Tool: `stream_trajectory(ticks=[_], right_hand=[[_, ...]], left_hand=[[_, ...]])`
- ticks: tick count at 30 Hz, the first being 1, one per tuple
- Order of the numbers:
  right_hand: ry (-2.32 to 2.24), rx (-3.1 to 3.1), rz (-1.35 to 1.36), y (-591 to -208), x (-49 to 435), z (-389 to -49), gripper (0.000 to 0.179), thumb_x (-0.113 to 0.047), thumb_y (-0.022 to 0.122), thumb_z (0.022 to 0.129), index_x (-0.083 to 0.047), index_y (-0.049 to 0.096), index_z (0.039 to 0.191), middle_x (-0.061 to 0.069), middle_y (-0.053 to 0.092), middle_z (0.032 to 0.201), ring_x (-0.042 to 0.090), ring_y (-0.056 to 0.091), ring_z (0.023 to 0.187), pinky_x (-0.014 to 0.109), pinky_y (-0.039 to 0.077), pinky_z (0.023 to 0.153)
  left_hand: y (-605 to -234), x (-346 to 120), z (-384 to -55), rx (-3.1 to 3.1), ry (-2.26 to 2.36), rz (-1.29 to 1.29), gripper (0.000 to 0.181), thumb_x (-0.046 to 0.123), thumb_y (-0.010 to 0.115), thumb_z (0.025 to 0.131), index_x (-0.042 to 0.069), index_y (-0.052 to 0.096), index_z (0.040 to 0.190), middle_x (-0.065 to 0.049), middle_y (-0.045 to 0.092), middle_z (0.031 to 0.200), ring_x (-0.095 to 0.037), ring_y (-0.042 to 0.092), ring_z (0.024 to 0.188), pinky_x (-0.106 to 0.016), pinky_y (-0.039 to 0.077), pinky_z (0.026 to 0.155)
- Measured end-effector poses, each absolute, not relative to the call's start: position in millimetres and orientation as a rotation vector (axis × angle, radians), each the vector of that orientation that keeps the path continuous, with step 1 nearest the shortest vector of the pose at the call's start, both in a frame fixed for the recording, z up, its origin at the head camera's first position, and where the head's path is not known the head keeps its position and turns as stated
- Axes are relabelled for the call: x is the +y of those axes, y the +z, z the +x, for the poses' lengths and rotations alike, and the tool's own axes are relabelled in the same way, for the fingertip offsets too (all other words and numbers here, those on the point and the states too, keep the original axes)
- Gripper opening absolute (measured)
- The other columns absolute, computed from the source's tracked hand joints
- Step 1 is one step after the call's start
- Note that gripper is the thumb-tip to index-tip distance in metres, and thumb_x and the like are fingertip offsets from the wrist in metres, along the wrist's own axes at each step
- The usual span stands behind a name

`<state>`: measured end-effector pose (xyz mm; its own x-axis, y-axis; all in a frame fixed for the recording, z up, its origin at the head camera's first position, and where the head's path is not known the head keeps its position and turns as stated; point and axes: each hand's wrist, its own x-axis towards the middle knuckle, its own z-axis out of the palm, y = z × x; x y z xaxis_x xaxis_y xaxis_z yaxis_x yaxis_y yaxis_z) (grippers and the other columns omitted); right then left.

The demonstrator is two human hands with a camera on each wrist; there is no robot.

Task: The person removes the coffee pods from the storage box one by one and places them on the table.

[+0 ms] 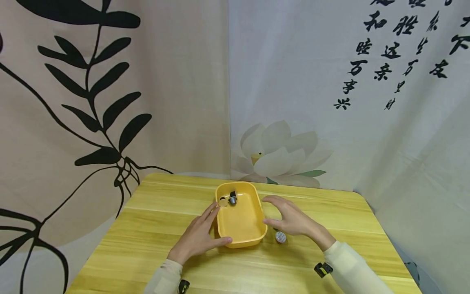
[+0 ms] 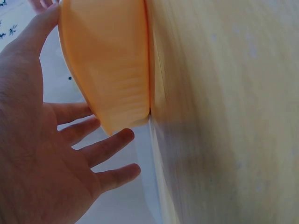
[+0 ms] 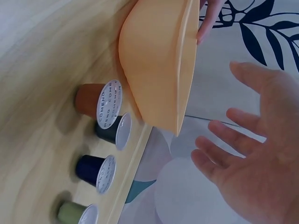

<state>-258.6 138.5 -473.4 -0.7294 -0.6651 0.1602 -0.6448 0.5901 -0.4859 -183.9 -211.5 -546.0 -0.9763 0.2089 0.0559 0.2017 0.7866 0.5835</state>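
Note:
A yellow plastic basin stands on the table, with small dark capsule-like pieces and a round pale-topped one at its far left inside. My left hand is spread along its left side, thumb and fingertips right at the rim. On the other side, my right hand is held with spread fingers beside the right rim, nothing in its grasp. Below it lies a coffee capsule. The right wrist view shows a brown capsule, a dark one, a navy one and a green one.
The wooden table has its back edge just behind the basin. Printed cloth with black leaves, a lotus and lettering hangs behind. A small black device sits on the right sleeve.

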Motion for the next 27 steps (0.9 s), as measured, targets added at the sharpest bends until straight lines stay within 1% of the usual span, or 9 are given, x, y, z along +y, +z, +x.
stream_trajectory(ticks=[7, 13, 18, 22, 27], right_hand=[[-0.787, 2.722, -1.147, -472, 122, -268, 0.067, -0.036, 0.08, 0.106, -0.01, 0.057, 0.164, 0.017, 0.059, 0.169, 0.041, 0.057, 0.157, 0.065, 0.049, 0.129], [-0.737, 2.705, -1.193, -472, 109, -279, 0.07, -0.037, 0.082, 0.105, -0.007, 0.056, 0.164, 0.015, 0.06, 0.168, 0.041, 0.057, 0.157, 0.063, 0.05, 0.129], [-0.727, 2.665, -1.184, -471, 99, -287, 0.072, -0.036, 0.083, 0.104, -0.008, 0.055, 0.164, 0.015, 0.059, 0.169, 0.042, 0.054, 0.159, 0.064, 0.047, 0.132], [-0.729, 2.631, -1.182, -471, 91, -294, 0.073, -0.034, 0.085, 0.104, -0.007, 0.055, 0.164, 0.016, 0.059, 0.169, 0.042, 0.055, 0.158, 0.063, 0.048, 0.131], [-0.692, 2.619, -1.204, -473, 81, -303, 0.074, -0.034, 0.085, 0.103, -0.006, 0.055, 0.164, 0.016, 0.059, 0.169, 0.042, 0.057, 0.156, 0.063, 0.049, 0.13]], left_hand=[[-547, -212, -185, 2.964, 0.968, 0.354, 0.127, 0.085, 0.08, 0.086, 0.016, 0.03, 0.18, -0.003, 0.018, 0.192, -0.055, 0.043, 0.163, -0.077, 0.042, 0.129], [-546, -212, -185, 2.968, 0.969, 0.361, 0.126, 0.085, 0.079, 0.087, 0.013, 0.033, 0.179, -0.004, 0.019, 0.192, -0.055, 0.044, 0.163, -0.077, 0.043, 0.129], [-547, -212, -185, 2.963, 0.965, 0.357, 0.127, 0.086, 0.079, 0.086, 0.015, 0.032, 0.18, -0.003, 0.019, 0.192, -0.054, 0.043, 0.164, -0.076, 0.042, 0.13], [-547, -212, -185, 2.957, 0.967, 0.353, 0.127, 0.086, 0.079, 0.086, 0.016, 0.031, 0.18, -0.002, 0.018, 0.192, -0.053, 0.042, 0.165, -0.076, 0.041, 0.131], [-547, -213, -185, 2.951, 0.982, 0.353, 0.125, 0.084, 0.081, 0.087, 0.015, 0.032, 0.18, -0.003, 0.019, 0.192, -0.054, 0.044, 0.163, -0.076, 0.042, 0.13]])
